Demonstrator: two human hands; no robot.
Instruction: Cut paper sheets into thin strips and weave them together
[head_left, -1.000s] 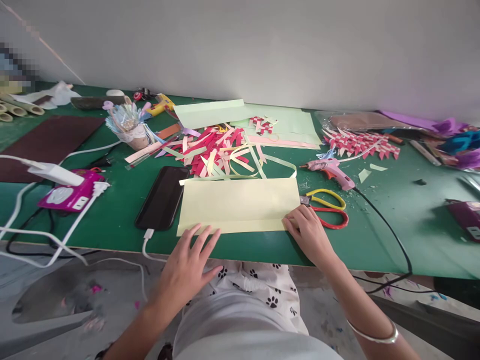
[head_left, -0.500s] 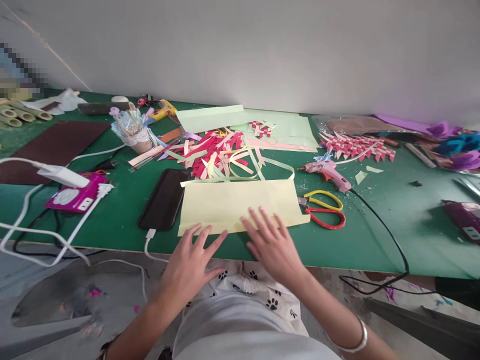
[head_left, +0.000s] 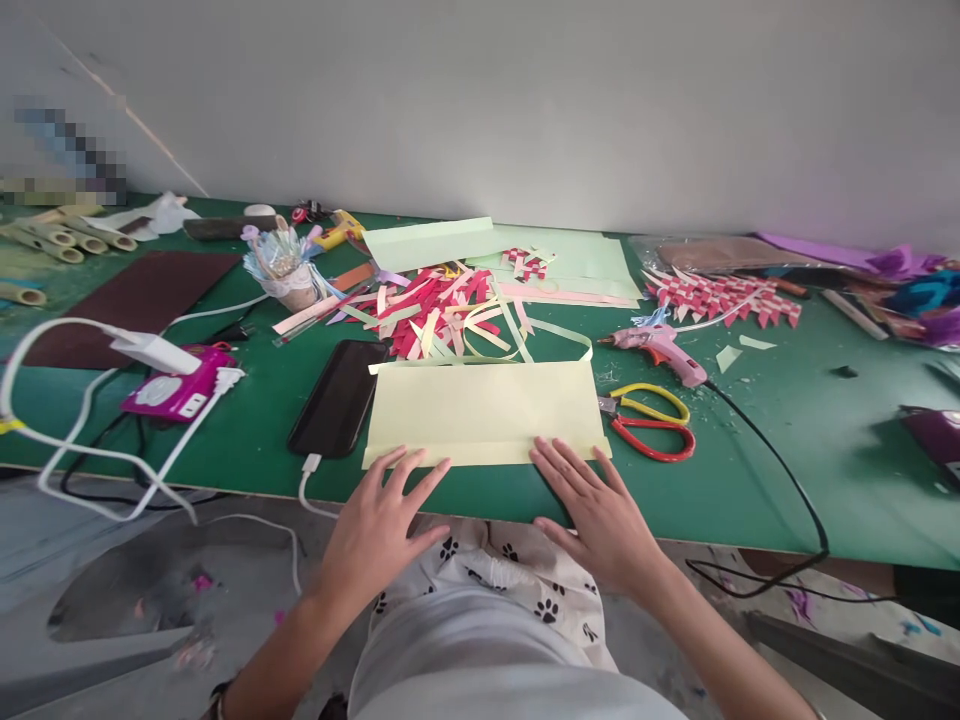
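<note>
A pale yellow sheet of paper (head_left: 487, 408) lies in front of me, with a folded strip along its near edge. My left hand (head_left: 386, 510) rests with spread fingers, their tips on the sheet's near left corner. On the near right part of the fold lie the outstretched fingertips of my right hand (head_left: 592, 500). Neither hand grips anything. Scissors (head_left: 651, 422) with one yellow and one red handle lie just right of the paper, their blades partly hidden. To its left is a black phone (head_left: 335, 398) with a white cable plugged in.
Behind the sheet sits a pile of red, pink and green paper strips (head_left: 442, 310). A pink glue gun (head_left: 664, 348) and a woven red-and-pink piece (head_left: 724, 295) are at the right. A purple power strip (head_left: 180, 385) with looping white cables stands on the green table (head_left: 787, 450).
My right hand has slid right along the near fold, toward the sheet's right corner. My left hand stays at the left corner. The view has shifted slightly.
</note>
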